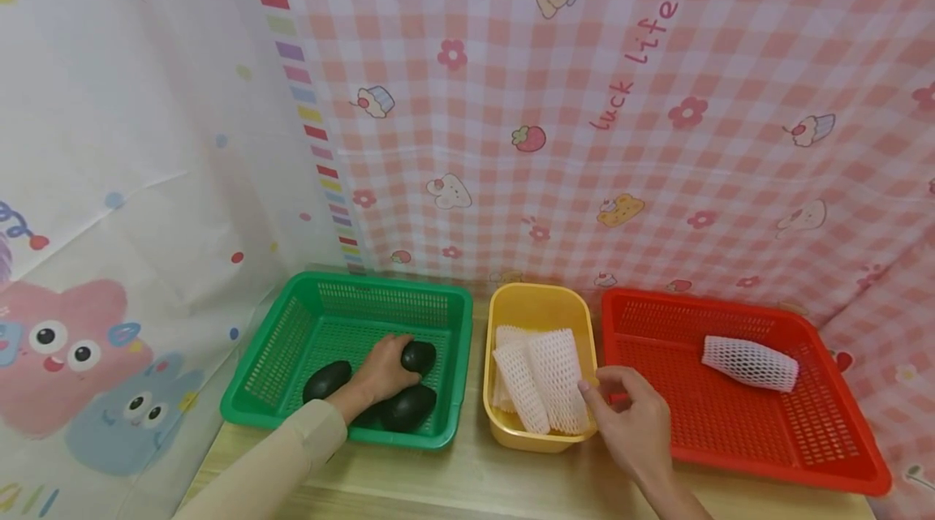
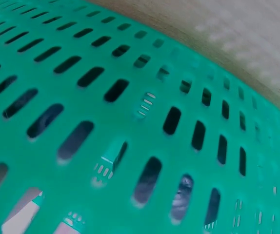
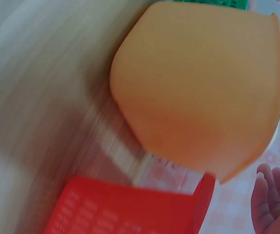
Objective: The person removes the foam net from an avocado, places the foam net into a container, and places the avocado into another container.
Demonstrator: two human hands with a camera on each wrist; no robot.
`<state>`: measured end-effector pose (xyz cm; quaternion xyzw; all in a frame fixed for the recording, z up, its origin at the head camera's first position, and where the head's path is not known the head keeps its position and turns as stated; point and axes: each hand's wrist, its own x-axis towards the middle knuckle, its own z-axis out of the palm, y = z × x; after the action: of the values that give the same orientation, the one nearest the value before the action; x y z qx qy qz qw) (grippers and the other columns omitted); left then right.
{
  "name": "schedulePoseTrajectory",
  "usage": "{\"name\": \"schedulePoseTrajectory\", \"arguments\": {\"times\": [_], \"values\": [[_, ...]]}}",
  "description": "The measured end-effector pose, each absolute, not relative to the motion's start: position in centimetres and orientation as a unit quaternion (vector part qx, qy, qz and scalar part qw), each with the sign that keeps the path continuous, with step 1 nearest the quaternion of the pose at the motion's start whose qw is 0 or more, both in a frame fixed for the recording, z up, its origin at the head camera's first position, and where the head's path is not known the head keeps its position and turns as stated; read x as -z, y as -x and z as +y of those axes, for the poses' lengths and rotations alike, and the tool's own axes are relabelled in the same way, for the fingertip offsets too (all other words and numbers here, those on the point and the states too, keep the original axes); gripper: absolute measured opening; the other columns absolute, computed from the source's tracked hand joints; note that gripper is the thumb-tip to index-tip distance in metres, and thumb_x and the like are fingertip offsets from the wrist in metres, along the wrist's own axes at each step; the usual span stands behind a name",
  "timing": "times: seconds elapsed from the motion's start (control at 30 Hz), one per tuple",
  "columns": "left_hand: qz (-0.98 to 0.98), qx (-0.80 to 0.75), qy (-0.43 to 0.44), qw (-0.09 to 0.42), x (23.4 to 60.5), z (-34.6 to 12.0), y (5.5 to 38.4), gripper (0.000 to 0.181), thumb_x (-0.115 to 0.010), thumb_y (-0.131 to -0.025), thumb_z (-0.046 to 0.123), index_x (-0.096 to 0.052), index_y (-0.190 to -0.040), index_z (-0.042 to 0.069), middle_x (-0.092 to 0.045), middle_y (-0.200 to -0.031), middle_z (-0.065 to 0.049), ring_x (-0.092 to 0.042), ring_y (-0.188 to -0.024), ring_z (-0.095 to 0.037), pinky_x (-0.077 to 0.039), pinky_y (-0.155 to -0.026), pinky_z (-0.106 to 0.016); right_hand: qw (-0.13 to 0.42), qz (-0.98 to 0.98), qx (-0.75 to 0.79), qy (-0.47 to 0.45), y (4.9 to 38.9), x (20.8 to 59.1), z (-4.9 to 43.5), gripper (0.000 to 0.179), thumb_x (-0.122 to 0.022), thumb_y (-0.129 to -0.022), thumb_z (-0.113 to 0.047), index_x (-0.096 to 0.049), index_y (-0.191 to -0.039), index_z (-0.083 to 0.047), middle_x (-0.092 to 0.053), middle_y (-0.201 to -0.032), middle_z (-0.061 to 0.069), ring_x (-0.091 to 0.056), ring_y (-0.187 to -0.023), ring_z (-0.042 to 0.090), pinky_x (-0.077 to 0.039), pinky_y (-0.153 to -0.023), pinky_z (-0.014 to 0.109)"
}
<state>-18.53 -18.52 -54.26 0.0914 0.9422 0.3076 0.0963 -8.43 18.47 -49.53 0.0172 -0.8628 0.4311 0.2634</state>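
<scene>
In the head view my left hand (image 1: pixel 383 370) reaches into the green basket (image 1: pixel 288 293) and grips a dark avocado (image 1: pixel 419 358), fingers curled over its left side. Two more avocados, one to the left (image 1: pixel 327 381) and one in front (image 1: pixel 409 408), lie close by; part of another dark shape is hidden under the wrist. My right hand (image 1: pixel 634 423) hovers at the right rim of the yellow bin (image 1: pixel 540 301), fingers loosely bent and holding nothing. White foam net sleeves (image 1: pixel 557 380) lie flat inside that bin. Relaxed fingers (image 3: pixel 272 195) show beyond the bin in the right wrist view.
A red basket (image 1: pixel 701 423) stands to the right, with a filled-out foam net sleeve (image 1: pixel 750 363) lying in it, dark showing through the mesh. All three containers sit on a wooden table (image 1: pixel 467 479) against a pink checked cloth (image 1: pixel 497 204). Green slotted plastic (image 2: pixel 130 122) fills the left wrist view.
</scene>
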Motion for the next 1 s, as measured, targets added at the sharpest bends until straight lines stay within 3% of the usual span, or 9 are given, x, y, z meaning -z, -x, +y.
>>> {"name": "schedulePoseTrajectory", "arguments": {"times": [0.17,0.33,0.6,0.87,0.93,1.0], "values": [[0.943,-0.301,-0.091,0.106,54.1,-18.6,18.7,0.07,-0.084,-0.087,0.012,-0.053,-0.145,-0.011,-0.054,-0.14,-0.034,-0.058,-0.123,-0.048,-0.052,-0.098,-0.058,0.278,-0.873,-0.4,-0.022,8.9,49.4,20.4,0.024,-0.092,-0.076,-0.006,-0.075,-0.094,-0.005,-0.074,-0.084,0.004,-0.068,-0.073,0.02,-0.051,-0.061,0.016],[0.944,-0.297,-0.084,0.112,54.1,-18.6,18.7,0.069,-0.084,-0.087,0.012,-0.053,-0.145,-0.009,-0.054,-0.141,-0.032,-0.058,-0.125,-0.047,-0.051,-0.099,-0.058,0.259,-0.901,-0.347,-0.005,9.5,48.8,23.0,0.026,-0.09,-0.08,-0.015,-0.075,-0.1,-0.006,-0.075,-0.09,0.007,-0.069,-0.079,0.024,-0.049,-0.065,0.016],[0.946,-0.293,-0.082,0.111,53.9,-18.8,18.7,0.07,-0.085,-0.086,0.012,-0.053,-0.146,-0.009,-0.054,-0.141,-0.032,-0.057,-0.126,-0.047,-0.051,-0.099,-0.058,0.221,-0.933,-0.285,0.0,11.0,46.9,27.5,0.037,-0.085,-0.087,-0.028,-0.072,-0.112,-0.005,-0.075,-0.1,0.017,-0.064,-0.073,0.027,-0.045,-0.062,0.037],[0.944,-0.299,-0.073,0.116,53.7,-19.0,18.7,0.07,-0.084,-0.087,0.012,-0.052,-0.146,-0.009,-0.054,-0.142,-0.032,-0.056,-0.127,-0.047,-0.051,-0.1,-0.058,0.155,-0.954,-0.255,0.009,13.5,45.6,32.3,0.051,-0.074,-0.097,-0.041,-0.065,-0.124,0.001,-0.07,-0.115,0.027,-0.066,-0.098,0.045,-0.048,-0.075,0.056],[0.944,-0.3,-0.072,0.116,53.7,-19.1,18.8,0.071,-0.084,-0.087,0.012,-0.052,-0.146,-0.009,-0.054,-0.143,-0.032,-0.056,-0.128,-0.047,-0.051,-0.1,-0.058,0.145,-0.96,-0.241,0.005,14.2,45.4,33.3,0.054,-0.072,-0.097,-0.044,-0.065,-0.125,0.001,-0.07,-0.114,0.026,-0.066,-0.098,0.046,-0.048,-0.074,0.056],[0.944,-0.3,-0.07,0.118,53.7,-19.1,18.7,0.07,-0.084,-0.087,0.013,-0.052,-0.147,-0.009,-0.054,-0.144,-0.032,-0.056,-0.128,-0.047,-0.051,-0.1,-0.058,0.118,-0.966,-0.228,0.005,15.0,45.3,34.4,0.058,-0.07,-0.098,-0.048,-0.063,-0.127,0.002,-0.075,-0.101,0.018,-0.068,-0.092,0.043,-0.049,-0.068,0.051]]}}
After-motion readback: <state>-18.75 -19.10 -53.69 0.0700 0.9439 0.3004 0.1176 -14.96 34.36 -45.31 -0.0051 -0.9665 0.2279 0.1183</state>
